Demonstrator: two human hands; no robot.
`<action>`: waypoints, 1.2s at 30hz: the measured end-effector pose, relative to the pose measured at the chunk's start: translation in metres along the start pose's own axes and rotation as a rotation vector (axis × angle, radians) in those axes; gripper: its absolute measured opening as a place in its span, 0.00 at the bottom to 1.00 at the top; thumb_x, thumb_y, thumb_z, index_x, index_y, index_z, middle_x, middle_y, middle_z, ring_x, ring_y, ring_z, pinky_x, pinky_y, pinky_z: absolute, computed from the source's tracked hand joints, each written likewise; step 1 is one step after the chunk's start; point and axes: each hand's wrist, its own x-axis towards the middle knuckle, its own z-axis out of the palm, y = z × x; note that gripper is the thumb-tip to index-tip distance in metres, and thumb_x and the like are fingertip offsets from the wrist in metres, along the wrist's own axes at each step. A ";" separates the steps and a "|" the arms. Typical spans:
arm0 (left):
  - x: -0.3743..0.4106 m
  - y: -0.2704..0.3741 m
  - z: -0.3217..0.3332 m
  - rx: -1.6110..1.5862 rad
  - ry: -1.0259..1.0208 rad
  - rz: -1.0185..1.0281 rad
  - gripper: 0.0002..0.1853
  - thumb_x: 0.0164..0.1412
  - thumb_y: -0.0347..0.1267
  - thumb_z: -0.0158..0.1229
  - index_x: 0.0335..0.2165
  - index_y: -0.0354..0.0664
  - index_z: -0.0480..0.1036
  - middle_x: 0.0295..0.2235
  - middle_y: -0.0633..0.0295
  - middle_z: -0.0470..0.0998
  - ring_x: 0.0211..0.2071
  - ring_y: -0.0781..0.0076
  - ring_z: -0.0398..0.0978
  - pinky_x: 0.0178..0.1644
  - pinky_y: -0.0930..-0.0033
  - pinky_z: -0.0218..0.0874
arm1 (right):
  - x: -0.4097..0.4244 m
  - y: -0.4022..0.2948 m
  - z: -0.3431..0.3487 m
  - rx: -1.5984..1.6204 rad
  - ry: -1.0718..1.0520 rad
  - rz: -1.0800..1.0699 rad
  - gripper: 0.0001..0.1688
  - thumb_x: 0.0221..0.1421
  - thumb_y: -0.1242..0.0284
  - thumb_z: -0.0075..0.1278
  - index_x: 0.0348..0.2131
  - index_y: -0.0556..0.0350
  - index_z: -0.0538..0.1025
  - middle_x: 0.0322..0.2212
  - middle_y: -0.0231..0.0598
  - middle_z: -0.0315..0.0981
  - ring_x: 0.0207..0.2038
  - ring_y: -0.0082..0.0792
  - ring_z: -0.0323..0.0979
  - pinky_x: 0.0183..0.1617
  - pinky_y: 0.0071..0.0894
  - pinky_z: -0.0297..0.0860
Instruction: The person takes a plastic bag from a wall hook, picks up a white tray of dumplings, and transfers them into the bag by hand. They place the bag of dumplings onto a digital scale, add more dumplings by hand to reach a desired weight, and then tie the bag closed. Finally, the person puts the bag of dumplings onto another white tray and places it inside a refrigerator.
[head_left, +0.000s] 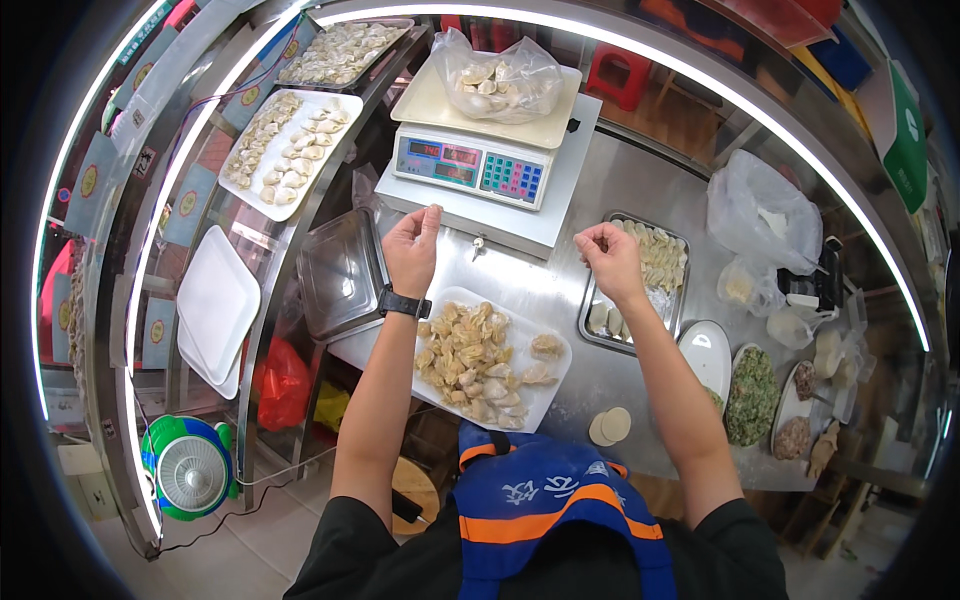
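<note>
My left hand (412, 251), with a black watch on the wrist, is raised in front of the digital scale (469, 169); thumb and fingertips meet and I see nothing between them. Farther right, my right hand (613, 259) hovers by a steel tray of dumplings (660, 255), its fingers curled in with nothing visible in them. A clear plastic bag of dumplings (491, 79) rests on the scale's pan. Below and between my arms lies a white tray (551, 360) with a heap of wontons (465, 349); a few pieces sit apart on its right side.
White trays of dumplings (289, 150) stand on the left shelf. A lidded steel container (345, 274) leans nearby. Round dough wrappers (615, 425) lie near the front edge. On the right are a green filling (752, 394), meat filling (793, 437) and plastic bags (765, 210).
</note>
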 end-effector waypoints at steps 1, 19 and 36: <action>-0.002 -0.001 0.001 0.010 -0.008 -0.017 0.16 0.61 0.37 0.60 0.36 0.30 0.77 0.26 0.68 0.77 0.27 0.86 0.69 0.32 0.82 0.61 | -0.003 0.002 0.003 0.016 -0.008 0.025 0.10 0.56 0.71 0.55 0.29 0.61 0.75 0.20 0.28 0.72 0.23 0.17 0.68 0.27 0.18 0.66; -0.033 -0.034 -0.031 0.099 0.070 0.003 0.16 0.60 0.35 0.60 0.38 0.29 0.76 0.30 0.63 0.79 0.31 0.82 0.74 0.37 0.79 0.65 | -0.080 0.060 0.026 -0.478 -0.417 0.092 0.12 0.49 0.68 0.58 0.24 0.61 0.78 0.20 0.41 0.76 0.22 0.29 0.72 0.28 0.27 0.68; -0.077 -0.045 -0.032 0.053 0.004 -0.077 0.17 0.58 0.34 0.62 0.39 0.30 0.76 0.33 0.60 0.80 0.35 0.79 0.75 0.44 0.76 0.66 | -0.187 0.138 0.055 -0.547 -0.344 0.039 0.24 0.50 0.67 0.56 0.47 0.49 0.72 0.34 0.45 0.73 0.35 0.46 0.75 0.39 0.42 0.71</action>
